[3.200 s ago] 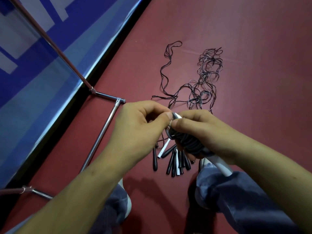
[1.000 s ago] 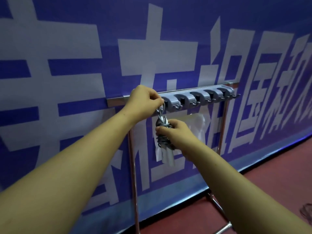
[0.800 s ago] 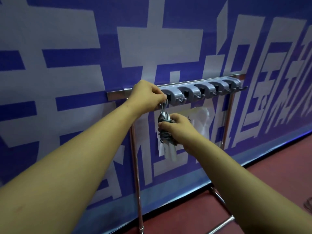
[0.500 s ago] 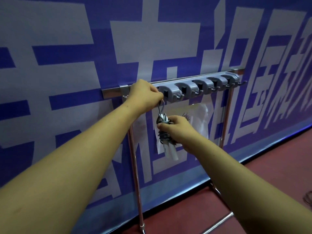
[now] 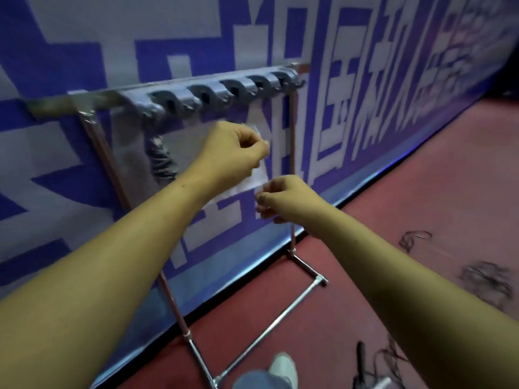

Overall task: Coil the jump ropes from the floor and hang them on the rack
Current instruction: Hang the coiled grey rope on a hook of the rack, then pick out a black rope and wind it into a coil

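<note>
Red floor (image 5: 421,192) before a blue-and-white banner wall (image 5: 84,37). Left hand (image 5: 236,153) and right hand (image 5: 283,197): fingers curled, apparently empty through blur. One coiled jump rope (image 5: 161,161) hangs from the rack (image 5: 98,96), at the leftmost of five grey clips (image 5: 202,98). Loose ropes (image 5: 488,279) lie tangled on the floor, uncountable.

Worn: blue-grey trouser leg (image 5: 252,384) at bottom edge | pale shoe (image 5: 283,366), rounded toe, blurred | left hand (image 5: 233,155), right hand (image 5: 289,197), forearms (image 5: 112,262): bare, uncovered
</note>
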